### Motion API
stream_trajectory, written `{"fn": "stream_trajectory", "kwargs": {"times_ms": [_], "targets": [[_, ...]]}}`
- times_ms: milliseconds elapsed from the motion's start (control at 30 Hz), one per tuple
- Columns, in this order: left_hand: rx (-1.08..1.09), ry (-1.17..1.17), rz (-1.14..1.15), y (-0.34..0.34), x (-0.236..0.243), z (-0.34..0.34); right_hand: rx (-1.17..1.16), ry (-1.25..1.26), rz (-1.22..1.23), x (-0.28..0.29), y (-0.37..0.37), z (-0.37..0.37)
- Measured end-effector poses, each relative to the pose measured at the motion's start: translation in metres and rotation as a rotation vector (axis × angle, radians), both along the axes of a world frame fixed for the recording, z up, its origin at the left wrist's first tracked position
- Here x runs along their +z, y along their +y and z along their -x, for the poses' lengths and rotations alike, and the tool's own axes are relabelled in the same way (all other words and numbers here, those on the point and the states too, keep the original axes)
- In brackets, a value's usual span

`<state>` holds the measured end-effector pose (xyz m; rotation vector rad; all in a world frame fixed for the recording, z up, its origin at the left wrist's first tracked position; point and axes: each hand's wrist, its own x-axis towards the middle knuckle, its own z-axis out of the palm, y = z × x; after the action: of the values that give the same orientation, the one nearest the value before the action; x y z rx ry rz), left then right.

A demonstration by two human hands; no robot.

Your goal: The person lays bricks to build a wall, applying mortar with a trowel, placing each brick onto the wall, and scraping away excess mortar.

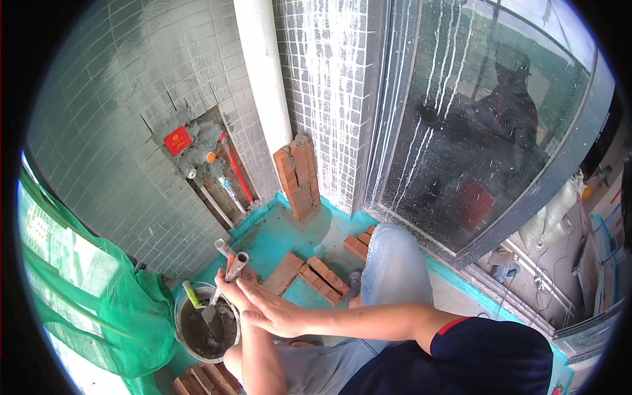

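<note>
Left grip [234,289] at 2 pale, round, open-ended pipes [236,266]

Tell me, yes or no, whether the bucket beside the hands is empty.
No, a grey, mortar-like mix lies inside the bucket.

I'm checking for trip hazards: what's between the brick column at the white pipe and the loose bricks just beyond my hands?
In the head view, turquoise floor shows between the brick column and the loose bricks, with a greyish patch near the column.
</note>
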<state>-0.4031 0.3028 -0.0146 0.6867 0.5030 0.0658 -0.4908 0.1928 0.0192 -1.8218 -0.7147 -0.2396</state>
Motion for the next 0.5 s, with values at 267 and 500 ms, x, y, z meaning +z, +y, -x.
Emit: {"fn": "stream_trajectory", "kwargs": {"times_ms": [267, 500], "targets": [[0.127, -0.231, 0.081, 0.033, 0.001, -0.024, 0.007, -0.133, -0.039, -0.004, -0.051, 0.026], [0.267, -0.092, -0.668, 0.058, 0.022, 0.003, -0.315, 0.228, 0.26, -0.037, -0.067, -0.031]]}}
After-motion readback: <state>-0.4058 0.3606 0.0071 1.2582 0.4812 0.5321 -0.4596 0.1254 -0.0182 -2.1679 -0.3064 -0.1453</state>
